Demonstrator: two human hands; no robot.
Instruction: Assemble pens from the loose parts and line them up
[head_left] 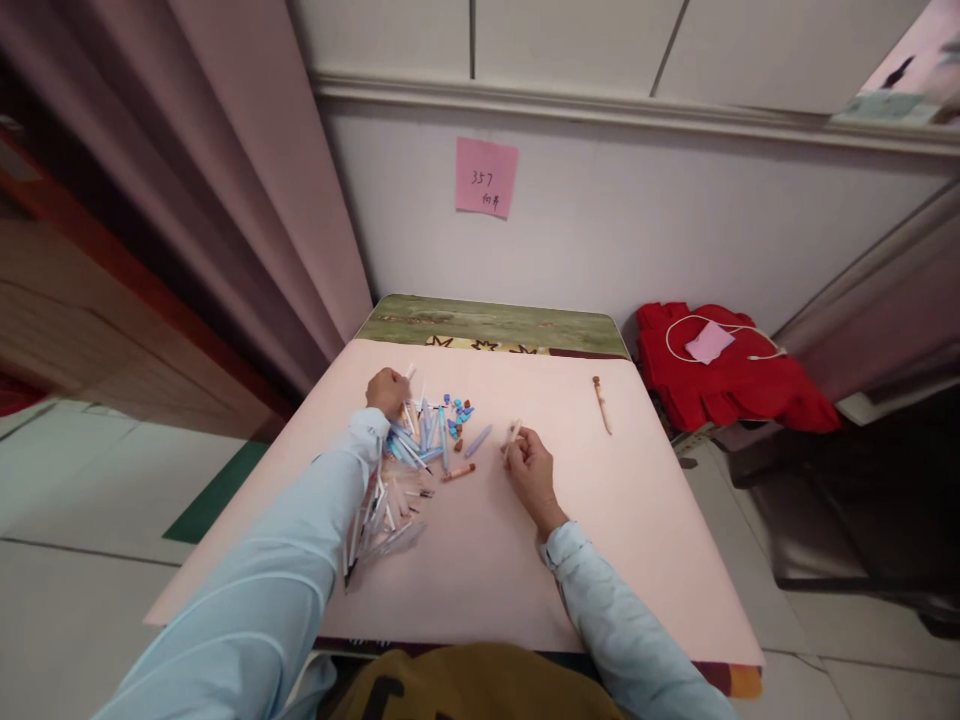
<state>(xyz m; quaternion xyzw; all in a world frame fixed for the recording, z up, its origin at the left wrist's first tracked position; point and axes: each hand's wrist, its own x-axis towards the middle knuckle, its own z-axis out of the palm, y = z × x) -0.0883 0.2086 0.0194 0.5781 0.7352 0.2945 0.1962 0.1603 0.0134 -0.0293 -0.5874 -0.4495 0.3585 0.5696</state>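
Observation:
My left hand (388, 392) is closed at the far left of the table, beside a pile of pen parts. A small white pen part (411, 371) shows at its fingertips. Near the middle, my right hand (531, 468) pinches a cream pen barrel (514, 431), tilted upward. Between the hands lie blue and lilac pen barrels (425, 425), small blue and brown toppers (458, 415), a loose lilac barrel (478, 441) and an orange-brown barrel (459, 473). Clear tubes and refills (386, 515) are heaped nearer me, by my left forearm.
A whole cream pen with a brown top (602, 405) lies on the right of the pink table cover (637, 560). Beyond the table's right edge is a red cloth (675, 390) with a white cable. A wall with a pink note (487, 178) stands behind; a curtain (247, 150) hangs left.

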